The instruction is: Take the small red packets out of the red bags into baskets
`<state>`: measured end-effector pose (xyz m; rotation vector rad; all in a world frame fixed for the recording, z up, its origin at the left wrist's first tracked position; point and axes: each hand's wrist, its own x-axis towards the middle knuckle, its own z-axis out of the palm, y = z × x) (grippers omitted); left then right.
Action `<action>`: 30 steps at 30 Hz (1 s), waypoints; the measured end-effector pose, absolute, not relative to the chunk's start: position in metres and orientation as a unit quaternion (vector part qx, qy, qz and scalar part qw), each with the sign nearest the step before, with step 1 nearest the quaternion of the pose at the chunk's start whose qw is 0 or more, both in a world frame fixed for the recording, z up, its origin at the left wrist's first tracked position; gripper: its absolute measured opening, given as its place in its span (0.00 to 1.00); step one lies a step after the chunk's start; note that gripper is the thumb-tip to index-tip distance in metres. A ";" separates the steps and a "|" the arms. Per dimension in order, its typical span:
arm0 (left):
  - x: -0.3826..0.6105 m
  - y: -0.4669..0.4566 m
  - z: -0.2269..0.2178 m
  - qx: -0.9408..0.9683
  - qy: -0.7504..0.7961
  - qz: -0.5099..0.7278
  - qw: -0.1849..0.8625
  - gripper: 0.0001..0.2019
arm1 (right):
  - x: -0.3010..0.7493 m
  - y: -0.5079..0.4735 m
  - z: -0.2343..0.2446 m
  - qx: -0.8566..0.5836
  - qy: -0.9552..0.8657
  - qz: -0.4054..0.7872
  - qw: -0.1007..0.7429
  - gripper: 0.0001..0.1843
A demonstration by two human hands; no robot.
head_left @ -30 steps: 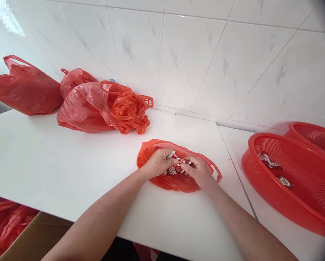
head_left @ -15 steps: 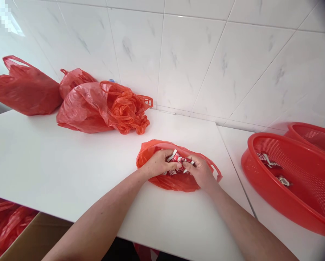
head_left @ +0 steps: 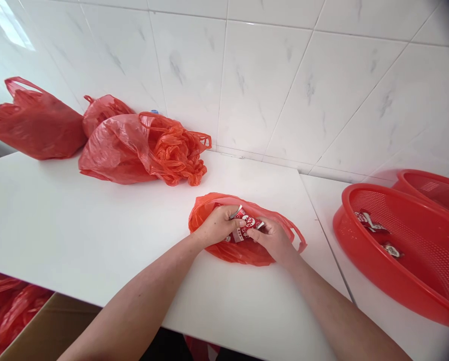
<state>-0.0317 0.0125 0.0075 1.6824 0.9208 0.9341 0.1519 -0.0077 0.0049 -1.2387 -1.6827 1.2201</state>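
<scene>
A small red snack packet (head_left: 249,221) with white print and pale crimped ends is held between both hands. My left hand (head_left: 220,224) grips its left end, the thumb lying across the front. On the other end, my right hand (head_left: 271,236) pinches with thumb and fingers. Both hands are over the opening of a red plastic bag (head_left: 243,255) lying spread on the white table. Another dark red wrapper with a barcode shows under the held packet, partly hidden by my left hand. The bag's handle loop (head_left: 302,245) sticks out on the right.
Filled red plastic bags (head_left: 111,150) stand along the tiled wall at back left. On the right, a red perforated basket (head_left: 360,250) holds two small packets, with a second basket (head_left: 427,178) behind it. A cardboard box (head_left: 55,321) with red bags sits below the table's left edge.
The packet has tilted and shifted slightly left between my hands, its print now facing more upward. My right thumb has moved a little down and left. The bags and baskets stay put.
</scene>
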 end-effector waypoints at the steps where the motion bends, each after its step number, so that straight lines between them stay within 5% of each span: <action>1: -0.032 0.013 0.007 0.692 0.375 0.382 0.484 0.11 | 0.152 -0.008 0.005 -0.479 -0.654 0.465 0.355 0.11; 11: -0.033 0.014 0.004 0.702 0.414 0.384 0.434 0.17 | 0.154 -0.007 0.004 -0.485 -0.683 0.422 0.347 0.10; 30: -0.028 0.013 0.003 0.741 0.370 0.377 0.415 0.14 | 0.153 -0.007 0.004 -0.474 -0.684 0.464 0.303 0.14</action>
